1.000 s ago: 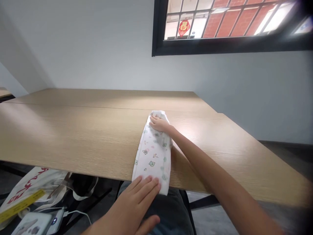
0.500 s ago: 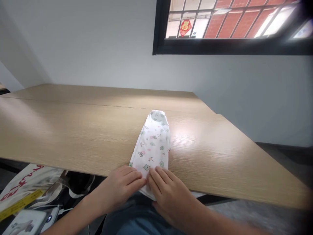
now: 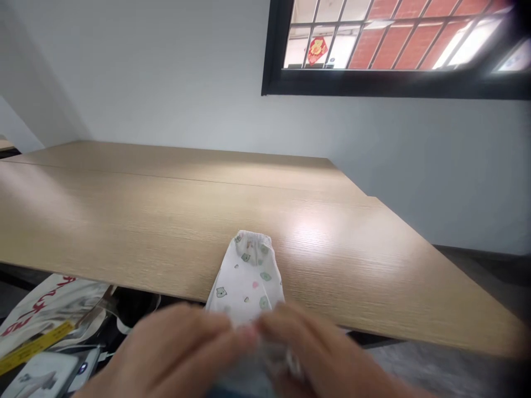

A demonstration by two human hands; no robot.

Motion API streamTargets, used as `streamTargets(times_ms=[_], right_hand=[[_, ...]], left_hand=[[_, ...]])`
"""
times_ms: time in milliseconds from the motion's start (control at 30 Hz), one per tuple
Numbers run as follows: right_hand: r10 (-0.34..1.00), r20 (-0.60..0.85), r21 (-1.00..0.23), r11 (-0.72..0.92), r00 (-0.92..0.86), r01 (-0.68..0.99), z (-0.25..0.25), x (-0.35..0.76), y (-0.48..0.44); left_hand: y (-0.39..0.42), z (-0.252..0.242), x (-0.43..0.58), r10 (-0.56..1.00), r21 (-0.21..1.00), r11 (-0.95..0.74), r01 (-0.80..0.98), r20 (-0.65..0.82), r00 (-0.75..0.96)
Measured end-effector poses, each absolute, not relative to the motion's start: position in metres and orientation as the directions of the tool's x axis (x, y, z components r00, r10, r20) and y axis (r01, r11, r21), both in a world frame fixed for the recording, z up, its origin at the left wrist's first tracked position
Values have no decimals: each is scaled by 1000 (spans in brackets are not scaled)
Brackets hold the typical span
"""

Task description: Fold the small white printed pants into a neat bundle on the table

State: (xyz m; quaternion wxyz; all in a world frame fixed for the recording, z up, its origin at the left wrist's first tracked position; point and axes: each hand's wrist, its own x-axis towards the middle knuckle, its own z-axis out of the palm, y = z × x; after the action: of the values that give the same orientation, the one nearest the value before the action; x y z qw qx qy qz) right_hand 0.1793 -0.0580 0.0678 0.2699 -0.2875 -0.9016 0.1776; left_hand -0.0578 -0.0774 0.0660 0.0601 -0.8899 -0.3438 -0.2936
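White baby pants [image 3: 246,276] with a small animal print lie lengthwise over the near part of the table. Their far end is gathered and elastic; the near end comes past the table's front edge, between my hands. My left hand [image 3: 178,348], blurred by motion, has its fingers closed on the near end from the left. From the right, my right hand [image 3: 311,348] pinches the same end, its fingers bent and also blurred. The fingertips of both hands nearly meet over the cloth. My hands and wrists hide the bottom of the pants.
The wooden table [image 3: 145,215] stretches toward a grey wall [image 3: 178,72] with a dark-framed window [image 3: 357,83]. Below its front edge at left are a white bag with red lettering [image 3: 45,304], a yellow strip [image 3: 37,348] and a white box [image 3: 41,376].
Both hands have come up and nearer to me, drawing the baby pants toward me. The far elastic end has slid closer to the table's front edge. The fingers have gone from lying on the cloth to gripping.
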Motion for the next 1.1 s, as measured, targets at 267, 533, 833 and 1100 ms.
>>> streamTargets(times_ms=[267, 533, 833, 1100], right_hand=[[843, 126, -448, 518, -523, 728, 48, 174, 96], [798, 280, -226, 596, -534, 771, 43, 173, 89], [490, 327, -144, 871, -808, 470, 15, 161, -2], [574, 424, 40, 760, -700, 648, -10, 159, -22]], left_hand=[[93, 54, -11, 874, 385, -485, 785, 222, 431], [82, 26, -10, 908, 295, -393, 871, 273, 317], [8, 35, -5, 643, 582, -635, 508, 34, 765], [102, 11, 28, 543, 464, -741, 485, -11, 840]])
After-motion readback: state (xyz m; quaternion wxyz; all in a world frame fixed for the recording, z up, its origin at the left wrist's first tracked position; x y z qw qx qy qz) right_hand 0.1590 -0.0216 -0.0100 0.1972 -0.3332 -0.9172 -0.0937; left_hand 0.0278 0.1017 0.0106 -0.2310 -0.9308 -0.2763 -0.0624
